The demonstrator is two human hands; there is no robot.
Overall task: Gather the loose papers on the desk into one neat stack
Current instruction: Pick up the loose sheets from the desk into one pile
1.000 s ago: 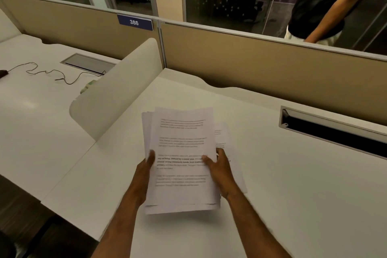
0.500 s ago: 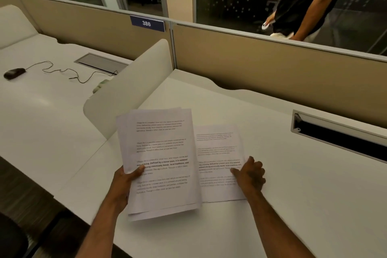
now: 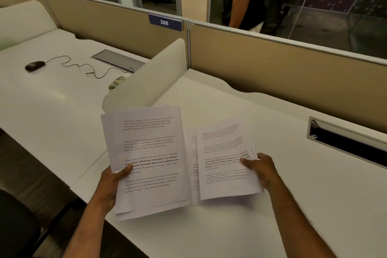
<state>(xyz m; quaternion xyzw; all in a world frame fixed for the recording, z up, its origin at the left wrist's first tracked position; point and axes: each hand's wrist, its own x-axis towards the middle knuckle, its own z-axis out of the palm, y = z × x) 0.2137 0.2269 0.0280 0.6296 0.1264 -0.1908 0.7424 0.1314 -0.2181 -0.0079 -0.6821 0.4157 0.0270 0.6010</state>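
Currently my left hand [image 3: 111, 184] grips the main stack [image 3: 146, 161] by its left edge, thumb on top, holding it tilted and lifted off the surface [image 3: 293, 205]. My right hand [image 3: 261, 170] pinches a smaller batch of sheets [image 3: 226, 161] at its right edge, thumb over the print; that batch is raised at the right, and I cannot tell whether its lower left corner rests on the surface. At least one more page [image 3: 194, 165] shows in the gap between the two bundles; whether it lies flat or belongs to either hand's load is unclear.

Risks, as I judge them:
- The main stack overhangs the near edge of the surface. A slack grip would let lower sheets slide out toward the floor.
- The right-hand batch is fanned. Merging it without squaring would leave corners protruding.
- The middle page may be pushed and creased if the two bundles close over it.
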